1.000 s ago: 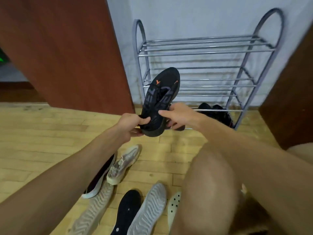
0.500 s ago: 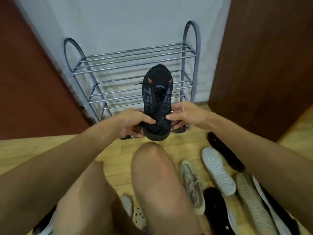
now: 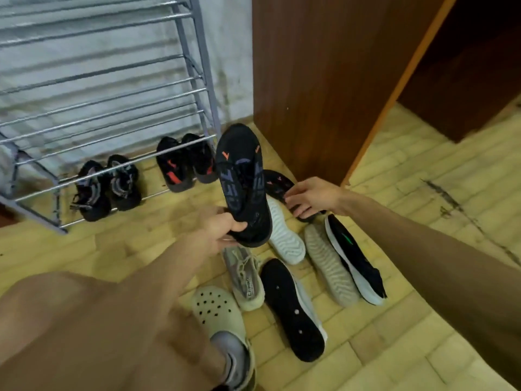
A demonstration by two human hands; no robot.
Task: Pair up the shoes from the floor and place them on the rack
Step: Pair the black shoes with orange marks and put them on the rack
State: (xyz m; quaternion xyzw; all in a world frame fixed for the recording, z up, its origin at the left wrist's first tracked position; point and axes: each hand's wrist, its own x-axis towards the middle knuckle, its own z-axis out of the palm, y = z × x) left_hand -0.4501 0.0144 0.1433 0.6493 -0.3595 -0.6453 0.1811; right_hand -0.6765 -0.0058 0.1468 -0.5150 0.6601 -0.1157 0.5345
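Observation:
My left hand [image 3: 222, 227] grips the heel of a black sneaker [image 3: 242, 179], held sole-up with orange marks and grey lettering showing. My right hand [image 3: 310, 197] has left it and closes over a matching black shoe [image 3: 277, 183] lying on the floor by the cupboard corner. The grey metal rack [image 3: 194, 69] stands at the upper left. Two black pairs sit on its lowest level: one with grey straps [image 3: 108, 184], one with red marks [image 3: 183, 162].
Loose shoes lie on the wooden floor: a white sole [image 3: 284, 238], a beige sneaker [image 3: 245, 277], a black-soled shoe [image 3: 293, 311], a grey sole [image 3: 329, 266], a black-and-white shoe [image 3: 355, 263]. A brown cupboard [image 3: 324, 74] stands right of the rack. My foot wears a pale clog [image 3: 222, 323].
My right hand let go of the held sneaker and dropped to the matching shoe on the floor. The view swung down and right, so the rack now sits at the left.

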